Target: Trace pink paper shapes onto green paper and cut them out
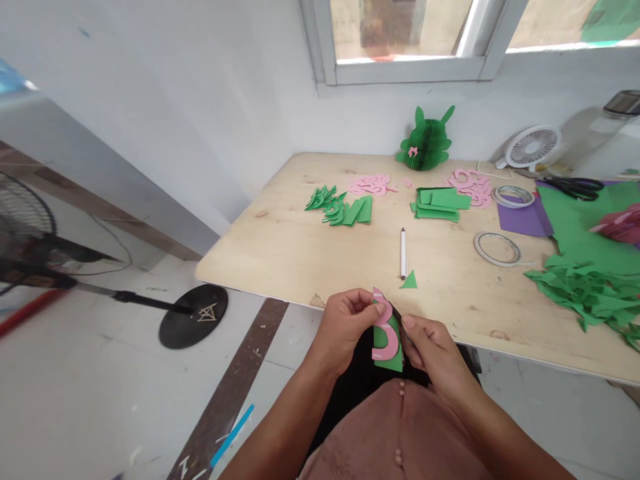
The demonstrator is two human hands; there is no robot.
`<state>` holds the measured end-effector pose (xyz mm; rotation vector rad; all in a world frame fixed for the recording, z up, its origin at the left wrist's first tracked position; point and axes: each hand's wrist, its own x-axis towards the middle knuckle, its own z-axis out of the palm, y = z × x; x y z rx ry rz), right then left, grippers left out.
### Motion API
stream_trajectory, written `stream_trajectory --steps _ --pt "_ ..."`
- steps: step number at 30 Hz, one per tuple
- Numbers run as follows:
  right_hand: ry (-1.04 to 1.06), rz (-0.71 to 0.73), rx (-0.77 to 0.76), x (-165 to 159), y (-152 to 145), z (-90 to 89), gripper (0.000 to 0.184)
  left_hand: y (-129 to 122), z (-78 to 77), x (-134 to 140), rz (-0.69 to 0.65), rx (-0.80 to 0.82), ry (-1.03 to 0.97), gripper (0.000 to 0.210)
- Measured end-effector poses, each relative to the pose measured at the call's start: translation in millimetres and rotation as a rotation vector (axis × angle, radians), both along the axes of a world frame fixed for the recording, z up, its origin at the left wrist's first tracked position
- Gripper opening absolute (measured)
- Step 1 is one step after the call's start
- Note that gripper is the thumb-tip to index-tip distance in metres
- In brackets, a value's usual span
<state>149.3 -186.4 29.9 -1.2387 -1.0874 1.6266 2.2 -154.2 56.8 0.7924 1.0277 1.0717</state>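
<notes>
My left hand (345, 327) is closed, pinching a pink paper cutout (392, 343) shaped like a 3 against a piece of green paper (390, 365). Both papers are held upright just off the table's front edge. In my right hand (433, 343) is a pair of scissors (396, 312); its dark blade lies along the right side of the papers, and the handles are mostly hidden by my fingers. A small green paper scrap (410, 281) and a white pen (403, 255) lie on the table just beyond my hands.
On the wooden table (270, 247) lie green cutouts (334, 209), pink cutouts (371, 185), stacked green strips (437, 205) and tape rolls (497, 249). A green honeycomb paper figure (426, 141) stands behind. Green scraps (590, 290) and black scissors (575, 187) are at right; a floor fan (193, 317) stands left.
</notes>
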Motion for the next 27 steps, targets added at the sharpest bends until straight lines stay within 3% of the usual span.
stream_trajectory --steps 27 --pt "-0.025 -0.003 0.001 2.6 0.0 4.7 0.052 0.7 6.5 0.7 0.001 0.006 0.008 0.019"
